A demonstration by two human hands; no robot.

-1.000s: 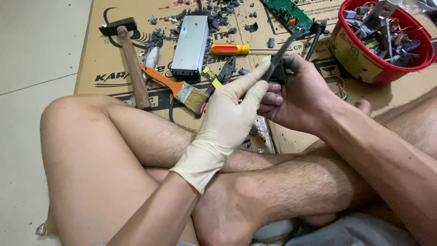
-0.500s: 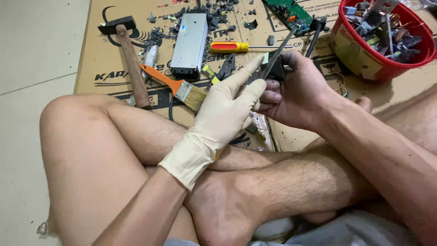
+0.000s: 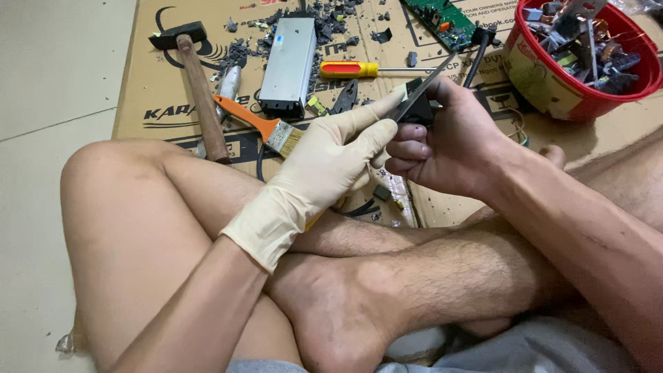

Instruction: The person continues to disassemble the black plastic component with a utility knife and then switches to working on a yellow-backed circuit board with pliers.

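Observation:
My left hand wears a cream rubber glove and pinches a small black electronic part with its fingertips. My bare right hand grips the same black part from the right and holds a thin metal blade that slants up and to the right from it. Both hands meet above my crossed legs, over the near edge of a flattened cardboard sheet. What lies under the hands is hidden.
On the cardboard lie a wooden-handled hammer, an orange-handled paintbrush, a grey metal box, a yellow-and-red screwdriver, black pliers, a green circuit board and dark debris. A red tub of scrap parts stands top right.
Both hands stay joined on the black part. The gloved fingers have shifted slightly along it, and the blade has tilted a little.

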